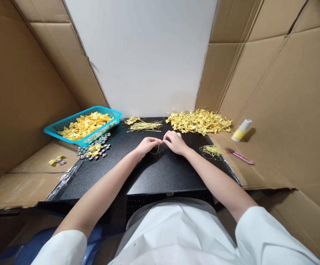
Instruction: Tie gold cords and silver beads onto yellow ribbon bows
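Observation:
Above the middle of the black tabletop (pixel 104 182), my left hand (pixel 148 144) and my right hand (pixel 174 142) meet fingertip to fingertip. Both are closed in a pinch on a thin yellow cord (pixel 156 152), whose loop hangs below the fingers. Whatever else sits between the fingertips is too small to make out. Just beyond my hands lies a bundle of cut yellow cords (pixel 146 126). Behind my right hand spreads a large heap of yellow ribbon bows with cord loops (pixel 201 121).
At the left, a turquoise basket (pixel 48 129) holds yellow bows, with silvery round beads (pixel 104 146) beside it. To the right are cord scraps (pixel 211 150), pink-handled snips (pixel 242 157) and a thread spool (pixel 241 130). Cardboard walls (pixel 295 95) enclose both sides.

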{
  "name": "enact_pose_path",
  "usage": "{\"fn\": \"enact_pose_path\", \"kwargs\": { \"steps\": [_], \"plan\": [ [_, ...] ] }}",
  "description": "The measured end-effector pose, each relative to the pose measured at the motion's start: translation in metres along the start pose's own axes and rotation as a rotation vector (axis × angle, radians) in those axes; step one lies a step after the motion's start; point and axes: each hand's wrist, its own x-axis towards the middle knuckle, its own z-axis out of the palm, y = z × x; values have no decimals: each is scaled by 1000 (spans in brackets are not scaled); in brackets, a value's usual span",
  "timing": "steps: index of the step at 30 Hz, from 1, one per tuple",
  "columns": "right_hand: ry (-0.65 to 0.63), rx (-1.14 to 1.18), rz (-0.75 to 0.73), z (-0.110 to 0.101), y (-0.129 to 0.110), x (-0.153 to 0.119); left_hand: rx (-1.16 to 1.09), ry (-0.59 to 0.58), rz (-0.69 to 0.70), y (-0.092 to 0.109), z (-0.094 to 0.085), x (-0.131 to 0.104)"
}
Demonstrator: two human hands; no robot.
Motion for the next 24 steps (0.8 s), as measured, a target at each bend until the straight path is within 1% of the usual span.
{"fn": "enact_pose_path", "kwargs": {
  "steps": [5, 10, 13, 16, 19, 24],
  "plan": [
    [62, -93, -69, 0, -8, -2, -53, -94, -50, -1, -8, 2],
    [114, -122, -75, 2, -14, -4, -140, -142, -102, 2, -11, 2],
    [197, -69, -69, 3, -15, -6, -191, -129, -100, 2, -11, 1],
    [260, -24, -118, 2, -15, -7, -217, -93, -99, 2, -10, 1],
    [247, -24, -150, 3, -14, -8, -232, -70, -114, 3, -9, 1],
    [242, -37, -94, 5, -11, -6, -228, -79, -99, 1, -9, 2]
  ]
}}
